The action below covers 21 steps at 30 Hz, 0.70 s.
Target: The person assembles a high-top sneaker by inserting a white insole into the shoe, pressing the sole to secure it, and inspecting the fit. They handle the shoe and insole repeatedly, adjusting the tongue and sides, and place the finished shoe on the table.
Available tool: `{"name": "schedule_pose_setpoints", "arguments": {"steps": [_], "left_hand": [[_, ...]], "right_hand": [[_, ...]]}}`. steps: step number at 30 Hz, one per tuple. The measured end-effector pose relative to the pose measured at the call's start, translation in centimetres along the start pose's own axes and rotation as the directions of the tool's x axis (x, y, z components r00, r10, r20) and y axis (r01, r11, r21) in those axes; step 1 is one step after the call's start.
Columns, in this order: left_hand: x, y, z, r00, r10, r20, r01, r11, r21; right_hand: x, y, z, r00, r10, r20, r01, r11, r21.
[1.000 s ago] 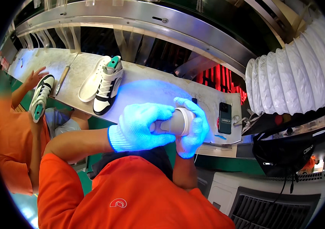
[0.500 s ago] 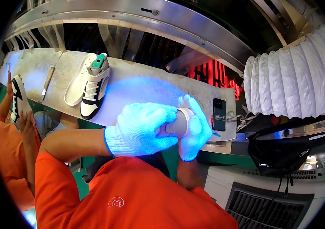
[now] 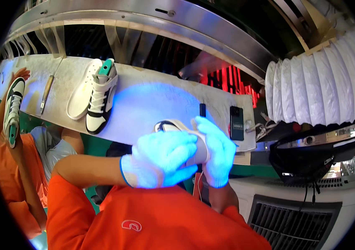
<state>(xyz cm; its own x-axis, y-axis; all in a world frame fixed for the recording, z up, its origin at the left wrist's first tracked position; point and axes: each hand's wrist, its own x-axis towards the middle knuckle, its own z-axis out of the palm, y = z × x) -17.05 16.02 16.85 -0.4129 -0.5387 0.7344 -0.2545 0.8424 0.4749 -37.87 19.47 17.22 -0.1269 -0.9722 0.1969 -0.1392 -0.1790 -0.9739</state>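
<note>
In front of my chest, both white-gloved hands, tinted blue by a light, are closed around a white, grey and black sneaker (image 3: 177, 123). My left hand (image 3: 160, 158) grips its near left side with the fingers curled over it. On the other end, my right hand (image 3: 217, 152) wraps around the pale surface, with the fingertips pointing up. The gloves hide much of the shoe. Ahead on the bench, a matching black and white sneaker (image 3: 99, 98) with a green insert in its opening stands beside a loose white sole (image 3: 81, 93).
A wooden-handled knife (image 3: 47, 93) lies farther left on the bench (image 3: 144, 100). A dark phone (image 3: 236, 123) and a small black object (image 3: 202, 109) are on the right. At far left a co-worker holds another sneaker (image 3: 14, 102). A white ribbed duct (image 3: 310, 91) and black bag (image 3: 298, 162) flank the right.
My hands have moved slightly down, and the sneaker has turned so its white and black part shows above my left glove. The co-worker's sneaker now tilts differently, with one hand reaching over the bench.
</note>
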Motion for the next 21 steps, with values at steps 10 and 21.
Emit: {"name": "schedule_pose_setpoints", "arguments": {"steps": [10,21], "left_hand": [[-1.9,-4.0,-7.5,0.967,-0.252,-0.037,0.237,0.942,-0.236],[-5.3,-3.3,-8.2,0.907,-0.361,0.217,0.358,0.932,0.053]], "right_hand": [[-4.5,1.9,4.6,0.959,-0.281,0.035,0.269,0.941,0.206],[4.5,17.9,-0.9,0.964,-0.223,-0.143,-0.059,0.347,-0.936]]}}
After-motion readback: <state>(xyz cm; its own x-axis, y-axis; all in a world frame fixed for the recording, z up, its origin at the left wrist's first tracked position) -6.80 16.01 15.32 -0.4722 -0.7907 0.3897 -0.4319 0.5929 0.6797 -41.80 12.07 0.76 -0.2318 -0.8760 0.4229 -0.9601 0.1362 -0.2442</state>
